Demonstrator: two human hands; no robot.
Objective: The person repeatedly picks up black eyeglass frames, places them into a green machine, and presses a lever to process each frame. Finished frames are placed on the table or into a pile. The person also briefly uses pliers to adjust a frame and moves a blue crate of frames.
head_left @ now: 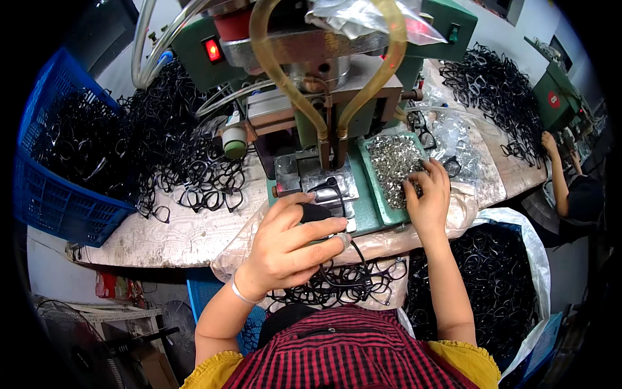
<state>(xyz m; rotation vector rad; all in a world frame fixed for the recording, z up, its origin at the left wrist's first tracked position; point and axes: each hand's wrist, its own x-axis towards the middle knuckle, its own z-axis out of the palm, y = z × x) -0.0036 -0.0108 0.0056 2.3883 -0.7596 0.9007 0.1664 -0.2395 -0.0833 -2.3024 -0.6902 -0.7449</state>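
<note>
My left hand (288,246) grips a black eyeglass frame (337,191), its fingers bent round it. One end of the frame rests on the metal block (346,185) beneath the press head, and a thin black piece curves down below my fingertips. My right hand (431,198) reaches into a green tray (383,209) heaped with small shiny metal parts (392,162). Its thumb and fingers are apart, with the fingertips touching the parts. Whether a single part lies under them is too small to tell. The green press (359,126) stands over the block, with yellowish tubes (301,100) running down to it.
Black eyeglass frames (207,181) lie piled on the left of the table and in a blue basket (61,211). More frames (337,285) rest near my lap, and a white-lined sack (534,259) of them stands at right. Another person (583,194) sits at a machine far right.
</note>
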